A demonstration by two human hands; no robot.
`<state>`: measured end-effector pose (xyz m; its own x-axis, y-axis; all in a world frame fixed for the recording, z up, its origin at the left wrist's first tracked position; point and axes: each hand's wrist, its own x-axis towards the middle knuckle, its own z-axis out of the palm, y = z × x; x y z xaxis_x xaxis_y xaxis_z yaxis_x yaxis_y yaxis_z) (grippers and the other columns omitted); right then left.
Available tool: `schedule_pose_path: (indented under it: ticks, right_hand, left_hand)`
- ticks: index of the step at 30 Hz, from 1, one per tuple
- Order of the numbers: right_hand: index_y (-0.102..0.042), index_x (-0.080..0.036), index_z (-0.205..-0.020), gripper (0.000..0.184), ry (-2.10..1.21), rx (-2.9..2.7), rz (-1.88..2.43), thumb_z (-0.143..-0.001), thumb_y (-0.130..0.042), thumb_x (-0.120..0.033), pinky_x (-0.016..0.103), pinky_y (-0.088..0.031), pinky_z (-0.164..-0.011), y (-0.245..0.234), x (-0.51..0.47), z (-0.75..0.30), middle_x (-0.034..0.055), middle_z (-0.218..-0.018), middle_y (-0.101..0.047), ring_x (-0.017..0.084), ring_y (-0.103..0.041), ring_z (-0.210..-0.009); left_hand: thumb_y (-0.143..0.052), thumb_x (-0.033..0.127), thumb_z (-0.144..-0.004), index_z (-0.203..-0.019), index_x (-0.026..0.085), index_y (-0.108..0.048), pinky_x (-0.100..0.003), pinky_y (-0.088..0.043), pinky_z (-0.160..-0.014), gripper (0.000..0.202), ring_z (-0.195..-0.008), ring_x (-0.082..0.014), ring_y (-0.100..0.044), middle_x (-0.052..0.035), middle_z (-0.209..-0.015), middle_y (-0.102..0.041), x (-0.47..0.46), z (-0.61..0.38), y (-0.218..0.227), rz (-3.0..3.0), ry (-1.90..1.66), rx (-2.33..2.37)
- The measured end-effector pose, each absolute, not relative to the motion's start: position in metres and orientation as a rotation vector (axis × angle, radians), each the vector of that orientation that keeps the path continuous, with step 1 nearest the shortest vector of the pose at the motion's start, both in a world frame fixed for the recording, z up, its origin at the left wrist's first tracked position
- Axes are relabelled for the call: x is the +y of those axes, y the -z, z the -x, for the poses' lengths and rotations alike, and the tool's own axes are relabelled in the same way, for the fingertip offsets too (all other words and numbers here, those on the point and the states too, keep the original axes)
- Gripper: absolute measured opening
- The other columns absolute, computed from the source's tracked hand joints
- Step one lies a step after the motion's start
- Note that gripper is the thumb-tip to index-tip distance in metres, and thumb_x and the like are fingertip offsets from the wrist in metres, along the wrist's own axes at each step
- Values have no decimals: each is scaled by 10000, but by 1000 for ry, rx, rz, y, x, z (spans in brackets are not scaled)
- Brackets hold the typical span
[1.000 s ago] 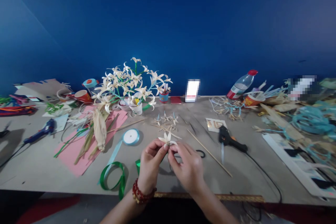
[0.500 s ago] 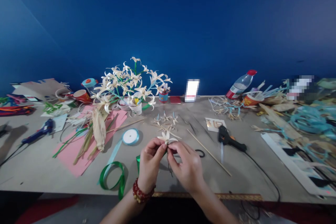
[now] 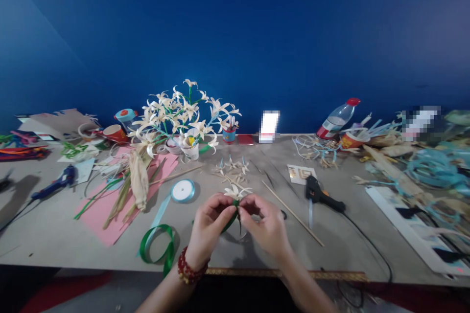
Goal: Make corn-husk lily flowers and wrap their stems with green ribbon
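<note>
A cream artificial flower [image 3: 237, 190] with pointed petals stands upright between my fingertips above the middle of the table. My left hand [image 3: 211, 222] pinches its base from the left, a red bead bracelet on that wrist. From the other side my right hand [image 3: 268, 225] pinches the same base, thumb and forefinger closed. Green ribbon [image 3: 235, 202] shows at the flower's base, and a strip hangs below my left thumb. Which fingers press on ribbon and which on flower I cannot tell. More green ribbon [image 3: 172, 249] lies curled left of my left wrist.
A ribbon spool [image 3: 182, 190] lies beyond my left hand. Right of my hands are a thin stick [image 3: 293, 212] and a black glue gun [image 3: 323, 195]. Finished flowers [image 3: 183, 112] stand at the back. A blue glue gun [image 3: 55, 186] and power strip [image 3: 400, 230] flank the table.
Both hands have shifted slightly, with the fingertips a little further apart. Green ribbon now shows at the flower's base, and the flower is turned more upright.
</note>
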<state>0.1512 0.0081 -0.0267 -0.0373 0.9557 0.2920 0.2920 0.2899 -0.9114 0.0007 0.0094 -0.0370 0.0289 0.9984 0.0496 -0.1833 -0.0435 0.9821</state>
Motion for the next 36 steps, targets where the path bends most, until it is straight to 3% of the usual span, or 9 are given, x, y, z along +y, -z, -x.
schedule_pose_path:
  ticks: [6,13,20,29,36]
  right_hand:
    - [-605,-190,-771,37,-990,-1494,1200,-797,-582,-203,230,-519,-586,24,9,-151,2,-688,-643,137,-622,-607]
    - [-594,-192,-754,55,-1055,-1494,1201,-800,-599,-222,230,-503,-577,24,8,-152,-6,-663,-627,135,-596,-603]
    - [-599,-191,-751,43,-1027,-1518,1193,-792,-588,-194,226,-490,-557,24,10,-152,-11,-664,-621,134,-580,-602]
    - [-583,-196,-773,26,-1055,-1554,1186,-787,-594,-178,208,-450,-534,22,9,-154,-33,-653,-575,119,-541,-588]
    - [-571,-196,-747,61,-1086,-1521,1179,-803,-593,-203,208,-453,-533,22,10,-153,-29,-641,-575,119,-541,-582]
  left_hand:
    - [-624,211,-895,-851,187,-692,-289,-484,-765,85,-847,-184,-615,-50,-872,-637,8,-1,31,-1478,-1329,1127]
    - [-589,168,-894,-864,174,-686,-301,-484,-785,103,-861,-205,-625,-73,-883,-658,4,3,18,-1676,-1314,1186]
    - [-662,206,-836,-849,181,-729,-276,-489,-729,73,-800,-205,-633,-67,-853,-673,7,3,17,-1540,-1317,1179]
    - [-640,196,-856,-742,184,-653,-248,-448,-672,115,-711,-164,-564,-21,-752,-606,10,3,19,-1510,-1260,1169]
    - [-670,246,-845,-774,174,-677,-250,-457,-672,101,-727,-169,-561,-32,-769,-610,13,4,23,-1415,-1259,1122]
